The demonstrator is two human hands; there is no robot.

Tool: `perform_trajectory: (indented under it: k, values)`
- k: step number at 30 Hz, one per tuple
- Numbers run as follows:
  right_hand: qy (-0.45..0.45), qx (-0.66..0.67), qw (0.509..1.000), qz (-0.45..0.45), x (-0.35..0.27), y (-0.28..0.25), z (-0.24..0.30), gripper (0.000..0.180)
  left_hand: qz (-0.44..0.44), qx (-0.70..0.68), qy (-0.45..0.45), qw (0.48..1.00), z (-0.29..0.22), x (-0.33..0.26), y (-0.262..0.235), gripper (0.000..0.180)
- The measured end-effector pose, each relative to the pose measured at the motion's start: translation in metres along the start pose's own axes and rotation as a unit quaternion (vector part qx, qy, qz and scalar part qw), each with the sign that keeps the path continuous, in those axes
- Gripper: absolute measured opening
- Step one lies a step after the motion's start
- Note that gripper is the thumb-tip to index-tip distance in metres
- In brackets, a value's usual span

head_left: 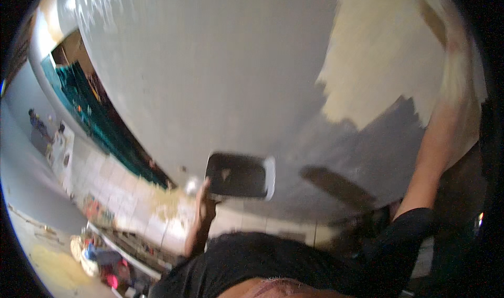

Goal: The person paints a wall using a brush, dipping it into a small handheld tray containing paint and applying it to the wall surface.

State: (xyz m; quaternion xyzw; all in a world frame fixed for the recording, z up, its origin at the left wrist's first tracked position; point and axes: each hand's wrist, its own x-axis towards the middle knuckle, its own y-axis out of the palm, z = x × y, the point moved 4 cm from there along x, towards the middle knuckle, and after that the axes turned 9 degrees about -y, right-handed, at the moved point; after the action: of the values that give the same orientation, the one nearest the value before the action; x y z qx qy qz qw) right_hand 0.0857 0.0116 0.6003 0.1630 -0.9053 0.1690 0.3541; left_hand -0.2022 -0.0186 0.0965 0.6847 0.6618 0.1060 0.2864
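Left hand [203, 206] closed around dark tray [239, 176], grey wall [210, 77] behind

No screens, signs or labels can be made out. Low on the left, on the floor, lies a blurred heap of colourful items [100, 258] in red, blue and white that may include bags or wrappers; whether any is a package cannot be told.
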Motion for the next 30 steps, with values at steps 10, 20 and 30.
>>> perform_trajectory:
  k: [10,20,30]
  values:
    - [0.469,0.457,0.744,0.130,-0.183,-0.004,0.227,0.010,0.090,0.043,-0.083,0.992,0.005,0.009,0.043,0.062]
    - [0.408,0.346,0.807,0.253,-0.260,0.025,0.296,0.018,0.167,0.099,-0.115,0.974,0.033,0.017,0.095,0.062]
    - [0.487,0.337,0.774,0.224,-0.264,-0.012,0.288,0.016,0.218,0.074,-0.145,0.962,0.065,0.023,0.130,0.058]
